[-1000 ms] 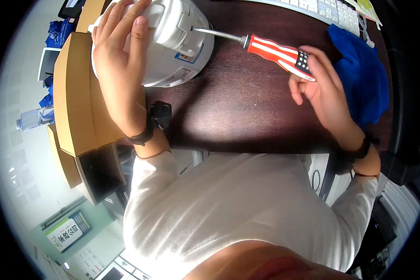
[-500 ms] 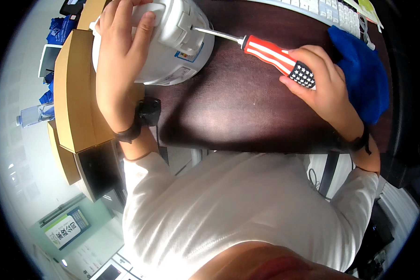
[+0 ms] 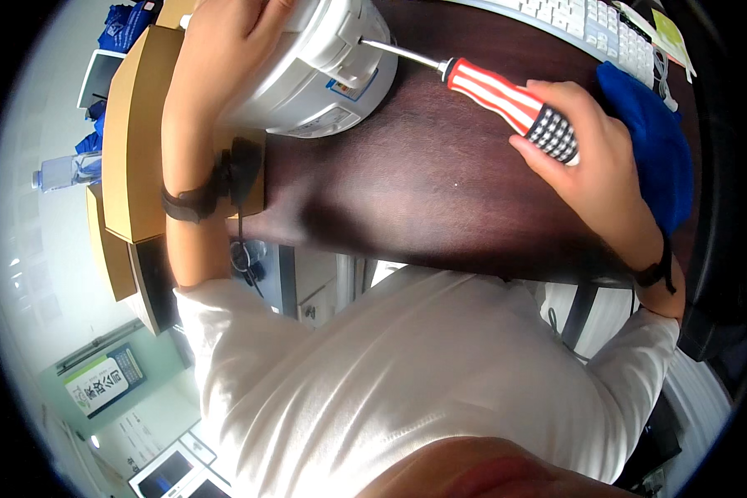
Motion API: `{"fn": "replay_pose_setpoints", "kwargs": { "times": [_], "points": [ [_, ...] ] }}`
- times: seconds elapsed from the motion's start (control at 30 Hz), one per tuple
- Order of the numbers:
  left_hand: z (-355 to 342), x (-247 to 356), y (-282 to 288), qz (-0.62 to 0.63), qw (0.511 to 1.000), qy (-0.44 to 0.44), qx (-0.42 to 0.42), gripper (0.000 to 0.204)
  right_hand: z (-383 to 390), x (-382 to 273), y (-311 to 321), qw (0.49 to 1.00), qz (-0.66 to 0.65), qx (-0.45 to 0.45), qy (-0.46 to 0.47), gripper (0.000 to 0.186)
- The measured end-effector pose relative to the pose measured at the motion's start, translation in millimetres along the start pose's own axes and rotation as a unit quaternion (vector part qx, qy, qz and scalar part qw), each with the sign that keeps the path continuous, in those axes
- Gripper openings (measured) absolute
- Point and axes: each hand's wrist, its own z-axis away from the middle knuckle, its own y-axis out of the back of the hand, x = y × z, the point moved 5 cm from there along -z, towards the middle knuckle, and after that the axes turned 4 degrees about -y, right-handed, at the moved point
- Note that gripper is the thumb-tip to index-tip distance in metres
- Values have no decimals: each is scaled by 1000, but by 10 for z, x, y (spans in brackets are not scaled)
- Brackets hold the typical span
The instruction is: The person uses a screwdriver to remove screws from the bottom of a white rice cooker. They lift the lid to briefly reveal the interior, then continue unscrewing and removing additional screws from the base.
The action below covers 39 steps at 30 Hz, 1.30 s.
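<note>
In the head view, a white, rounded appliance [image 3: 307, 100] stands on the dark brown bench [image 3: 423, 183], toward its far left corner. The left hand [image 3: 228, 37] lies over the top of the appliance; its fingers run out past the upper rim of the view, so whether they are spread or gripping cannot be told. The right hand [image 3: 593, 145], near the bench's right edge, is curled around the rear of a screwdriver [image 3: 494, 95] with a red-and-white striped handle and a dark, starred end, pinching it between thumb and fingers. The metal shaft points left, and its tip meets the appliance beside the latch [image 3: 334, 56]; how deep it sits cannot be told. A blue cloth [image 3: 664, 158] lies along the bench's right edge, just beside the right hand, with a white keyboard [image 3: 593, 25] toward the far right corner. A cardboard box [image 3: 145, 141] stands at the left edge.
</note>
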Motion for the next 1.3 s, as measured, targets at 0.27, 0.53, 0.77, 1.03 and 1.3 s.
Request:
{"fn": "replay_pose_setpoints", "kwargs": {
  "times": [0.27, 0.53, 0.77, 1.03, 1.3],
  "points": [
    [-5, 293, 73, -72, 997, 31, 19, 24, 189, 15, -220, 552, -607, -247, -516, 50],
    [34, 89, 90, -67, 997, -19, 44, 26, 175, 9, -127, 749, -524, -149, -377, 32],
    [55, 26, 32, -82, 996, -23, 38, 27, 313, 15, -259, 725, -522, -86, -441, 35],
    [46, 19, 2, -73, 996, -6, 46, 29, 330, 90, -144, 859, -392, -39, -326, 36],
    [54, 34, -4, -89, 995, 5, 43, 29, 381, 134, -282, 645, -568, -143, -492, 60]
  ]
}}
